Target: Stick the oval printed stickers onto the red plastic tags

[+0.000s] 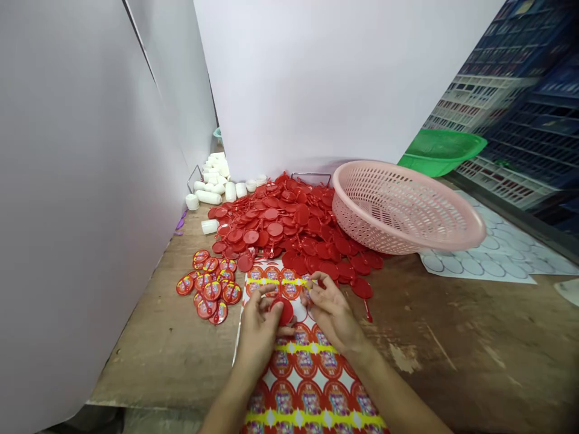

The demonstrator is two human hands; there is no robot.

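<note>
Red plastic, a round disc (pixel 284 312), is what I have pinched in the left hand (pixel 256 322), its flat face turned up, the thumb at its near edge and the other fingers curled around it. On the other side, the right hand (pixel 333 310) hovers close by with thumb and forefinger drawn near each other; from my camera I cannot tell whether they grip anything.

Both hands work above a sticker sheet (pixel 310 402), printed in rows of red ovals with yellow bands, which runs from the pile down toward me. A white patch with bare outlines shows on it between the hands.

Just left of the sheet I see a loose cluster of stickered discs (pixel 212 291), some overlapping, with red stems across several. Beyond the fingers spreads a big heap of plain red discs (pixel 271 230); one at its right edge lies with its stem pointing toward me.

White cylinders (pixel 208 197) lie and stand behind the heap on the left, near a few purple pieces (pixel 180 223). To the right, a pink basket (pixel 409 242) sits tilted beside the heap, partly over papers with outlined circles (pixel 479 262). Everything rests on a worn wooden counter (pixel 178 355). Farther back are a green basin (pixel 446 154) and stacked crates (pixel 484 99).
</note>
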